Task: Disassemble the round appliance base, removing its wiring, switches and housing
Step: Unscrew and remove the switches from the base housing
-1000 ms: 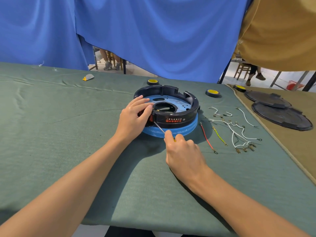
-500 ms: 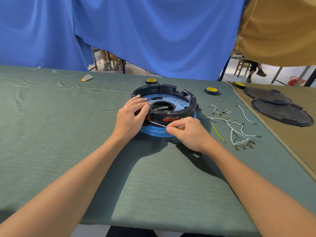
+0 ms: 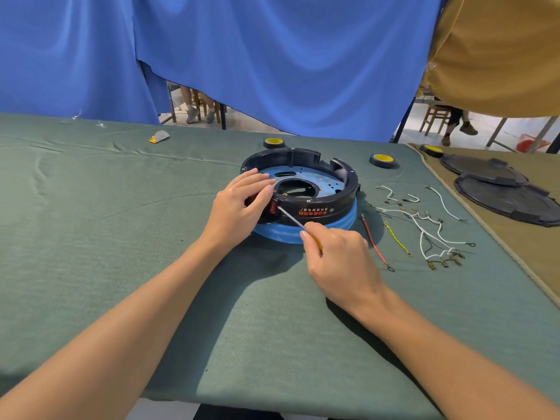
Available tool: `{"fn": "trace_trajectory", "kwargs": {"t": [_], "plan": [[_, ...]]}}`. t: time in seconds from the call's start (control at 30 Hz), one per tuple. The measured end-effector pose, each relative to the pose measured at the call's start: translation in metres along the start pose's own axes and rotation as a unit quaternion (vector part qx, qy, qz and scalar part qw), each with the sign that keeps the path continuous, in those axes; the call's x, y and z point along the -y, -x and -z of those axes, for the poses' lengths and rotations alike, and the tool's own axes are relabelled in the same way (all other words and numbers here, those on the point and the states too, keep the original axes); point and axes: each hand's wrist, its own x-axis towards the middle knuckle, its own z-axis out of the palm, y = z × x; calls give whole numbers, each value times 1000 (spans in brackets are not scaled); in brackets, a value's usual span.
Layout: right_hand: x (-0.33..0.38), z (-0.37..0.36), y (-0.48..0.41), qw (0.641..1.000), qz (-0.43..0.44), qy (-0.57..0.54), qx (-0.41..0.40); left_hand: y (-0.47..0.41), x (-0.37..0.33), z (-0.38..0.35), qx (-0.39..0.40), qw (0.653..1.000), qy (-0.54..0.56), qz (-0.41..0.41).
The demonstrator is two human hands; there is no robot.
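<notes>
Your left hand (image 3: 239,204) clamps the near-left wall of the round appliance base (image 3: 348,189), which sits mid-way across the green table (image 3: 121,237). Its fingers lie over the rim and its thumb is beside the red switch (image 3: 272,207), not yet out of the black housing. Your right hand (image 3: 342,262) pinches a screwdriver (image 3: 292,219), its tip at that switch. Loose wires (image 3: 375,242) lie just right of the base, so the wiring seems done; the switch and housing are left.
</notes>
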Motion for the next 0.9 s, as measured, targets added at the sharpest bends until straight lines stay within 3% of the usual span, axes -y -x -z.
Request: {"fn": "trace_trajectory", "kwargs": {"t": [0.27,0.53,0.73,0.9], "plan": [[16,2,2,982,-14,189,-16,1,-1,-2,-9,1000,-3,2],[10,9,3,995,23,86,-48,4,-4,6,33,999,5,8],[10,4,6,995,21,88,-29,5,-11,4,63,996,45,48],[11,8,6,994,21,105,-33,4,-12,-6,31,990,103,88]]}}
